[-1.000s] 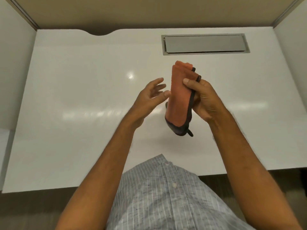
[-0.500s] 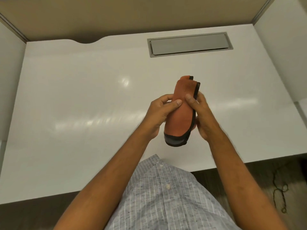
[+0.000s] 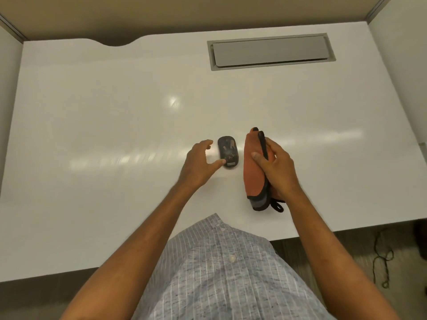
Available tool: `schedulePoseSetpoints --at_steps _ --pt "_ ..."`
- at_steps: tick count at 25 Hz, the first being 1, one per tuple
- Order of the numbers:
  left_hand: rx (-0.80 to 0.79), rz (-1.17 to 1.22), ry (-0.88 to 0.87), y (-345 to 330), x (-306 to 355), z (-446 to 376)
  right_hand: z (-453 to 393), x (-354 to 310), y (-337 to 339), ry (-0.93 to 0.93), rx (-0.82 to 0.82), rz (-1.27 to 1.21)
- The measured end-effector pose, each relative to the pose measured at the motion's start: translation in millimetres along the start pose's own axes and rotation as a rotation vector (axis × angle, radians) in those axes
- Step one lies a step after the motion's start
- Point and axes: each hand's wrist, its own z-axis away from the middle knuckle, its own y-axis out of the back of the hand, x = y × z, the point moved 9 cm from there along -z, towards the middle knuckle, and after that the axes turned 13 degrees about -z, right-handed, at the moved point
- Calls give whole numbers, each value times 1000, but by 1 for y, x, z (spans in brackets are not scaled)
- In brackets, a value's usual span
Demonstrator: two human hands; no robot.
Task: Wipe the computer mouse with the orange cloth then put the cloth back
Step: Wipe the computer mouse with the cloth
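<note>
small dark oval computer mouse [image 3: 227, 151] lies on the white desk [image 3: 104, 135]; left hand [image 3: 200, 163] released, thumb touching it, likely steadying; right hand [image 3: 278, 168], at three o'clock, clenches the folded orange cloth [image 3: 253, 167] for wiping.

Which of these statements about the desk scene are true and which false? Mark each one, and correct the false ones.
1. The right hand holds the cloth. True.
2. The mouse lies on the cloth. False: it lies on the desk, beside the cloth.
3. The left hand is open beside the mouse. True.
4. The cloth is spread flat on the desk. False: it is folded and held in the hand.
5. The desk hatch stands open. False: it is shut.
</note>
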Motion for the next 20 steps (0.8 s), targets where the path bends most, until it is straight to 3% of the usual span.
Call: schedulePoseSetpoints --at_steps 3,7,14,20 --pt "-70 -225 -74 -17 -6 -18 -20 1 -14 -2 -77 256" --pt "-105 -434 -176 -33 3 -39 -40 -7 -33 41 -54 467" --pt "-98 -473 -205 -44 0 -50 -62 -23 -67 134 -54 732" --pt "-64 -448 -219 -48 -1 -52 -66 -9 -87 93 -197 795"
